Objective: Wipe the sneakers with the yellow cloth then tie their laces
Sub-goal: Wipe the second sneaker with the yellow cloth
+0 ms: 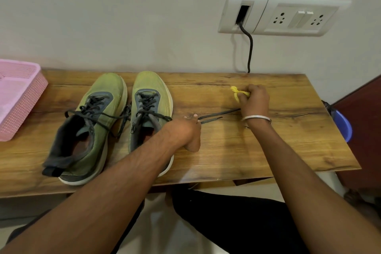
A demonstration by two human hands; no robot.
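Note:
Two green sneakers with dark loose laces stand side by side on the wooden table [247, 150], toes toward the wall: the left sneaker [90, 126] and the right sneaker [148, 105]. My left hand [185, 132] lies just right of the right sneaker and its fingers pinch the dark lace ends [214, 116], which stretch out to the right across the wood. My right hand [254, 101] is farther right and grips a bunched yellow cloth [237, 92], most of it hidden inside the fist. My left forearm covers the right sneaker's heel.
A pink plastic basket [18, 97] sits at the table's left end. On the wall behind, a switch panel [278, 15] has a black cable [249, 51] dropping to the table's back edge. A blue tub [343, 126] stands beyond the right edge.

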